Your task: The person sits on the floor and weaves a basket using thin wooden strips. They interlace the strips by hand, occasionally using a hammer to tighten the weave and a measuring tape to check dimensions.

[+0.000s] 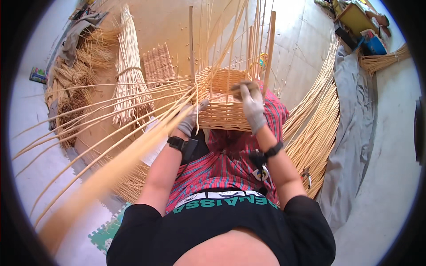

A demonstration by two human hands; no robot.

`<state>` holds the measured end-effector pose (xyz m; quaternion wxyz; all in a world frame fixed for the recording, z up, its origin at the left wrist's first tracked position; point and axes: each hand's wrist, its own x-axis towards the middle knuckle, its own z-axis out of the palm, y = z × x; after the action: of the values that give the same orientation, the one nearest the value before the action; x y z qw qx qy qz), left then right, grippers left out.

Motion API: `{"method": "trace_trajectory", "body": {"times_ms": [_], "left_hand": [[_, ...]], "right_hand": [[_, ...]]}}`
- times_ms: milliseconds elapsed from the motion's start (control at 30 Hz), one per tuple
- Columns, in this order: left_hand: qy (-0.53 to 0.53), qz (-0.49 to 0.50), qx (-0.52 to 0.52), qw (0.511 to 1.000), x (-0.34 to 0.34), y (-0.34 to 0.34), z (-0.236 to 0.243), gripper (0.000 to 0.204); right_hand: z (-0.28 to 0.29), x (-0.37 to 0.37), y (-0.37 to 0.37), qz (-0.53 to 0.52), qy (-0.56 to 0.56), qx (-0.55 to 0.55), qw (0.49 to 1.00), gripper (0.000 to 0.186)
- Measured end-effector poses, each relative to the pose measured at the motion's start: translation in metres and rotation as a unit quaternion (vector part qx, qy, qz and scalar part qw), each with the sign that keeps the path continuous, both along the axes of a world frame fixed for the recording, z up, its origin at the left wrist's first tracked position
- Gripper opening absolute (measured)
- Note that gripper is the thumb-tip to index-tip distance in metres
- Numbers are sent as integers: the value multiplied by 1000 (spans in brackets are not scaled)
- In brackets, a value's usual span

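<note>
Writing first: black T-shirt has large green capital letters across the hem, next to white printed panels. Small green-and-dark printed package at far left by the wall; print too small to read.

Containers: open rectangular basket of pale woven wicker is at centre, just in front of the person, over the lap's red striped cloth. Thin upright rods rise from its walls, with flat wooden stakes standing taller at the sides; interior partly visible between them. Blue box-like container at upper right, contents can't be made out.

Left hand, grey glove, touches basket's left front corner; rods partly cover the fingers, can't tell if that grip is clamped. Long pale loose rods fan out leftward from that corner, one large and blurred near the camera.

Right hand, grey glove with brownish finger area, is at basket's right front, over the rim. Blurred; can't tell whether its grip is apart, together or on something.

Around: tied bundle of pale rods and woven wicker panel on floor, upper left; long rod pile at right beside grey cloth; hand shears on the pile.
</note>
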<state>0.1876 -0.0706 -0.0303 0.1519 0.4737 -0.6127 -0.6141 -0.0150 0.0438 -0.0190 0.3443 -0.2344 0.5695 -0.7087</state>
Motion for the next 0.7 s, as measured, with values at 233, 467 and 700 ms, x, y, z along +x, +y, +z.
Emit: {"method": "trace_trajectory", "body": {"times_ms": [233, 467, 700], "left_hand": [[41, 128, -31, 990, -6, -4, -39, 72], [-74, 135, -81, 985, -3, 9, -9, 91], [-45, 77, -42, 995, 9, 8, -32, 84]], "right_hand": [[42, -32, -168, 251, 272, 189, 909, 45], [40, -14, -180, 15, 450, 431, 782, 92], [68, -6, -69, -27, 89, -77, 993, 74]]}}
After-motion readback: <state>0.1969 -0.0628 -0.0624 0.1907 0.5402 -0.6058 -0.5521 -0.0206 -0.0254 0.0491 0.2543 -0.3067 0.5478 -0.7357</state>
